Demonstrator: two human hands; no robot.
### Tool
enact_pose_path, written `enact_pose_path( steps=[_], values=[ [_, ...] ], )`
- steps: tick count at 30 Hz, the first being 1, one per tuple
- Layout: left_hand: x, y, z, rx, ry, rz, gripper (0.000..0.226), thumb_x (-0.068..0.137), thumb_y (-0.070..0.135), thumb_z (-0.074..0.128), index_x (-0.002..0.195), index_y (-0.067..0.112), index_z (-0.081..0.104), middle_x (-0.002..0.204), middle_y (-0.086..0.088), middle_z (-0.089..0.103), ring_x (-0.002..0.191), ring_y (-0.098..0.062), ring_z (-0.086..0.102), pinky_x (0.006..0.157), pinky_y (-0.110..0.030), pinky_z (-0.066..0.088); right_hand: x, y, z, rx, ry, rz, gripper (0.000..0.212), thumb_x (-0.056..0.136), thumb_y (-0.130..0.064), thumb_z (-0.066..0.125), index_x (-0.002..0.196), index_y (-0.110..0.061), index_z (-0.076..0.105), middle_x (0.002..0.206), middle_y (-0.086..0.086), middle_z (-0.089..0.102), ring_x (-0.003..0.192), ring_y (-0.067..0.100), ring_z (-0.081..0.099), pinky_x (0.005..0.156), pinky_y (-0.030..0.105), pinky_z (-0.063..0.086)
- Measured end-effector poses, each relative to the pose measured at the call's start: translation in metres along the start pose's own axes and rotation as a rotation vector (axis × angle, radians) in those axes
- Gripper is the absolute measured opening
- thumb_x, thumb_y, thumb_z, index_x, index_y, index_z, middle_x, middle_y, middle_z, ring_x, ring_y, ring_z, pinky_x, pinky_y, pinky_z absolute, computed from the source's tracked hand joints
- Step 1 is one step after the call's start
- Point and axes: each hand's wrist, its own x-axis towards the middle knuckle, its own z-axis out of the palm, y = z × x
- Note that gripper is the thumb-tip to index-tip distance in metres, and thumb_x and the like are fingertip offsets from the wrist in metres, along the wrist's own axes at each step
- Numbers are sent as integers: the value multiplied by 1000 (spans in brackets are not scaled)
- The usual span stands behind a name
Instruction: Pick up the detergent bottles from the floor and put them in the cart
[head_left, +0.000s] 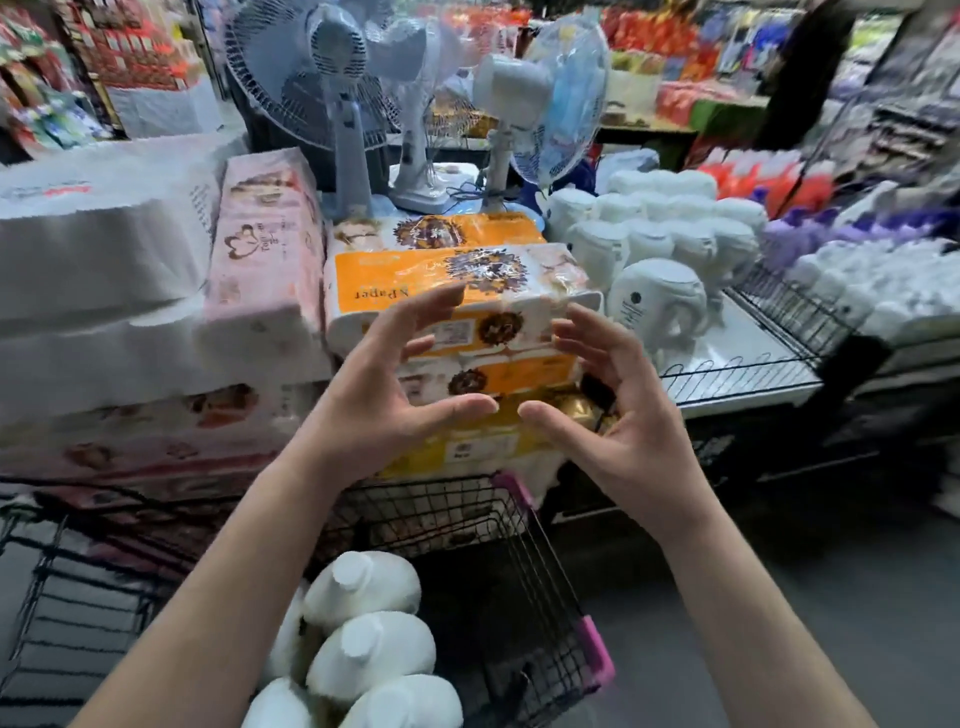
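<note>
Detergent btls (371, 652) below L-grip (384, 384), R-grip (623, 410)

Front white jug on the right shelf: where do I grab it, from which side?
The jug stands upright at the front of the shelf, other jugs packed behind. Probably take its handle loop, on its right flank, from the front right with the right hand.

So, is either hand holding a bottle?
No, the left hand and right hand are open and empty; bottles lie in the cart.

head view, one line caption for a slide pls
Empty left hand and right hand hover open over a wire cart holding white detergent bottles, tissue packs stacked ahead.
</note>
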Motion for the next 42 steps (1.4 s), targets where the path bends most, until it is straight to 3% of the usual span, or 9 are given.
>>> enact_pose_path(
  steps=[6, 11, 13, 17, 21, 26, 31, 34, 42],
  values=[
    [24, 22, 68, -100, -141, 80, 92, 79, 40, 91, 156, 22, 43, 153, 7, 54, 142, -5, 51, 118, -29, 45, -50, -17, -59, -98, 187, 37, 77, 86, -28, 85, 151, -18, 47, 144, -2, 62, 138, 22, 59, 116, 35, 46],
    [34, 52, 128, -161, -240, 139, 95, 77, 51, 85, 158, 23, 42, 157, 7, 51, 146, -11, 50, 118, -44, 46, -91, -29, -123, -150, 317, 80, 77, 86, -28, 84, 151, -19, 45, 144, -3, 61, 137, 20, 59, 115, 29, 45],
    [38, 67, 153, -176, -271, 150, 93, 80, 51, 85, 158, 24, 42, 156, 9, 52, 145, -10, 50, 118, -42, 46, -104, -29, -147, -158, 345, 90, 78, 85, -31, 84, 152, -18, 45, 144, -4, 62, 137, 20, 59, 115, 27, 44],
    [53, 103, 210, -189, -330, 185, 92, 78, 39, 87, 157, 21, 42, 155, 11, 52, 144, -6, 50, 118, -32, 46, -134, -21, -199, -191, 423, 106, 78, 86, -31, 84, 153, -20, 45, 145, -6, 61, 138, 21, 58, 117, 32, 44],
    [75, 138, 287, -254, -396, 229, 91, 79, 36, 89, 156, 18, 43, 155, 9, 53, 144, -8, 50, 117, -34, 47, -168, -9, -268, -246, 533, 123, 76, 89, -35, 85, 153, -21, 46, 145, -7, 61, 138, 20, 58, 118, 43, 44],
    [98, 184, 392, -340, -474, 320, 89, 82, 40, 90, 155, 18, 44, 154, 8, 54, 144, -10, 51, 118, -40, 46, -215, -3, -358, -282, 699, 149, 73, 84, -39, 81, 148, -32, 47, 144, -9, 62, 135, 16, 60, 119, 43, 44],
    [119, 224, 485, -448, -551, 382, 90, 80, 47, 84, 155, 18, 43, 156, 8, 53, 146, -14, 50, 117, -43, 46, -250, 15, -440, -377, 812, 167, 76, 83, -41, 81, 149, -25, 48, 142, -8, 63, 134, 18, 61, 118, 46, 45],
    [135, 234, 533, -463, -602, 400, 86, 84, 47, 83, 155, 21, 43, 156, 8, 52, 147, -12, 49, 117, -42, 46, -266, 31, -475, -392, 858, 212, 78, 83, -43, 80, 151, -21, 48, 142, -6, 63, 134, 17, 61, 117, 37, 45],
    [207, 218, 684, -495, -724, 423, 88, 82, 51, 83, 156, 24, 43, 156, 10, 51, 146, -13, 50, 116, -46, 48, -303, 111, -566, -524, 919, 377, 80, 83, -44, 83, 151, -21, 48, 141, -7, 63, 134, 16, 61, 117, 44, 46]
  ],
)
